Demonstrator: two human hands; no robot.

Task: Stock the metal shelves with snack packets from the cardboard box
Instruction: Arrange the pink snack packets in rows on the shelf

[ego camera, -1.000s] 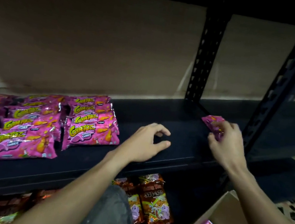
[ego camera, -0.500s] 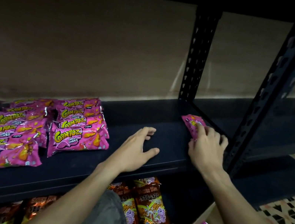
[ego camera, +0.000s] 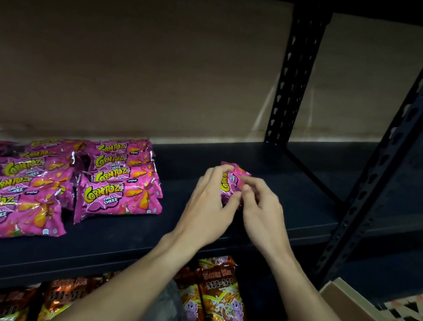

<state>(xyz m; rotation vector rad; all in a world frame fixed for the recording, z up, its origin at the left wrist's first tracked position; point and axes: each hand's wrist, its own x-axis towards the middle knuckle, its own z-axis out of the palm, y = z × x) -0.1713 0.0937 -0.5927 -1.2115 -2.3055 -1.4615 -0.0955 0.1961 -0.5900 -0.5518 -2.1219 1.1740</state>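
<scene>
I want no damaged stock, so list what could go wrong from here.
1. The left hand and right hand both grip the pink packet; squeezing might crush its contents.
2. Sliding it toward the rows of packets could knock the overlapping ones out of line.

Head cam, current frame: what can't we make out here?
- Pink foil snack packet, head view: fingers of the left hand and the right hand cover most of it; contact with the black metal shelf unclear.
- Brown cardboard box, head view: cut by the bottom edge; contents mostly unseen.
- Rows of pink packets, head view: left edge cuts them off; count unknown.
- Orange-brown packets below, head view: shelf and forearms hide most; dark.
</scene>
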